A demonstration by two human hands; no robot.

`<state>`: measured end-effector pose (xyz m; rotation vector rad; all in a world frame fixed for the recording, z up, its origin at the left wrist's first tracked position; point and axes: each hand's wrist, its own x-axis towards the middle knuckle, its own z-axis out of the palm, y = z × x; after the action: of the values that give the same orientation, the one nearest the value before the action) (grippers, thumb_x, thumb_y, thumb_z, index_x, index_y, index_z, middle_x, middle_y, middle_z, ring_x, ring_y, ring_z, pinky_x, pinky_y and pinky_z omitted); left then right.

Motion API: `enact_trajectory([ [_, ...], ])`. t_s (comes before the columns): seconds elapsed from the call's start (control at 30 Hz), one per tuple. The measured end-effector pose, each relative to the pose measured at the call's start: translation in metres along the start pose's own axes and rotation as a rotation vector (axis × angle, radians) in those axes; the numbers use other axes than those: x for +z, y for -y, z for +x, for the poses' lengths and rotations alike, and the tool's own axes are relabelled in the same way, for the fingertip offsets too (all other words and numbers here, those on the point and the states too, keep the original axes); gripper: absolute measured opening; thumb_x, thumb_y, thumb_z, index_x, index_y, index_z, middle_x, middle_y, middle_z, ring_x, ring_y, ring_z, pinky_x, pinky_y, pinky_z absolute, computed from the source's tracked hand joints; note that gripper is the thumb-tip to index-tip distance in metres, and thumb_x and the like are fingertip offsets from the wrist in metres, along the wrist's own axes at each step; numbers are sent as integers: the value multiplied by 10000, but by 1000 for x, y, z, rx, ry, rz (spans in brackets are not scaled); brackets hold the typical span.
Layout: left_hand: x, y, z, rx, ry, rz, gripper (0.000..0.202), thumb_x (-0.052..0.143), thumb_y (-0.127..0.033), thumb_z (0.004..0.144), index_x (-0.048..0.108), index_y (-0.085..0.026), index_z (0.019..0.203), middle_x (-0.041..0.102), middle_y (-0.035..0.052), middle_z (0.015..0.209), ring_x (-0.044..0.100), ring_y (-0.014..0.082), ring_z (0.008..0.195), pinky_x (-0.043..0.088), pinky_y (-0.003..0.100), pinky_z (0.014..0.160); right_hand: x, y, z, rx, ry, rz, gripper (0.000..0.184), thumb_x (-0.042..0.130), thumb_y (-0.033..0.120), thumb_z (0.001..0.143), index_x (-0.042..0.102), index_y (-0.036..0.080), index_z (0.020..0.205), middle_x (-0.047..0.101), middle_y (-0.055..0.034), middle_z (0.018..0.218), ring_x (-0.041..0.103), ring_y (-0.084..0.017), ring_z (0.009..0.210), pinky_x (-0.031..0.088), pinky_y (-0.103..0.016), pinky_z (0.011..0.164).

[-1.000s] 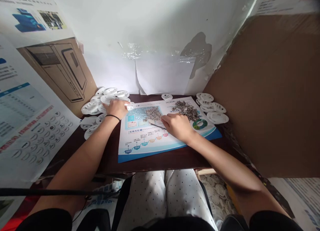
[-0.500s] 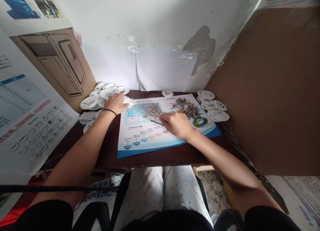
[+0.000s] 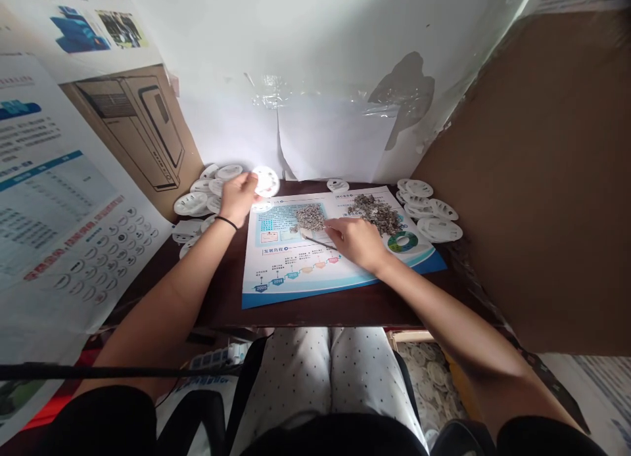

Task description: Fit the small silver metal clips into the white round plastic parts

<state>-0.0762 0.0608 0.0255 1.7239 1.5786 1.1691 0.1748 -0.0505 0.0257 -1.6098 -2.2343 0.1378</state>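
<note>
A person's left hand and right hand are over a blue-and-white paper sheet on a dark brown wooden worktop.

The left hand pinches a round white plastic disc just past the sheet's far left corner. The right hand curls around a thin metal pick, its tip near a pile of tiny grey metal bits on the sheet. A second grey pile sits beside it. More white discs lie in heaps left of the sheet and right of it.
</note>
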Motion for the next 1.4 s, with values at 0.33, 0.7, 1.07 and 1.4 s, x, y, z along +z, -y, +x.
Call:
enact_trajectory([
  [0.33,61,-21,-54,-197,665,-901,335,686,-409,828,660,-125,1004,701,137,1011,684,214,905,562,322,752,16,-21,17,162,-91,829,312,596,378,794,563,164,1018,625,3,672,562,-133,573,441,-269,579],
  [0.7,59,-22,-59,-96,782,-1021,403,692,-398,792,633,-201,1138,655,92,1080,621,182,902,485,250,653,13,-5,12,475,148,1522,270,725,270,659,507,190,795,618,-26,742,613,-129,682,437,-219,485],
  [1.07,58,-22,-55,-71,874,-934,716,610,-743,702,630,-147,1098,659,163,1085,612,271,1014,503,356,845,14,7,-1,323,354,1402,323,699,461,760,599,202,926,712,-72,824,651,-148,635,482,-258,466],
  [1.4,53,-29,-53,-352,684,-1117,502,425,-589,887,624,-168,1074,669,123,1120,618,286,1084,511,474,921,-10,-22,8,54,-48,498,321,458,368,930,622,163,747,686,-32,677,554,-108,527,409,-255,581],
])
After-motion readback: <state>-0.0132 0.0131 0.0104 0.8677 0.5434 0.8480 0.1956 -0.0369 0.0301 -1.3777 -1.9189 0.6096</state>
